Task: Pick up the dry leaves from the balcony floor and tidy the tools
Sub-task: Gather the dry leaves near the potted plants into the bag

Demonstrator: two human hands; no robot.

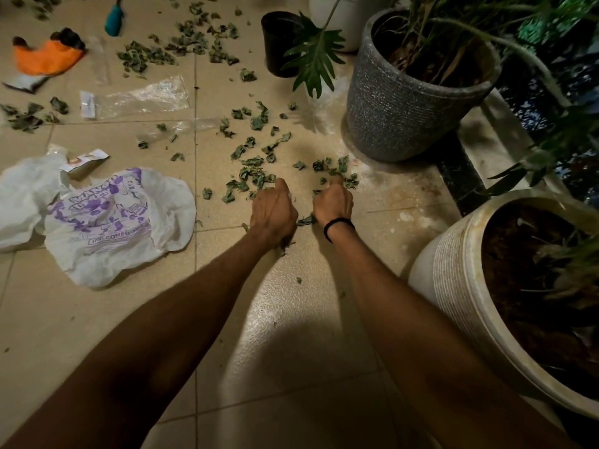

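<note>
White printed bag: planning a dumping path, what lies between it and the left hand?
Head view: only a few dry leaves on floor tile between bag and left hand.

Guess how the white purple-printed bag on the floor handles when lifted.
The bag lies crumpled and flat on the tiles, so it is probably floppy and very light. Its mouth likely sags shut unless one hand holds it open.

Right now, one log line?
phase: gathering | left hand: grips dry leaves | right hand: grips dry leaves | white bag: on floor, left of hands
</note>
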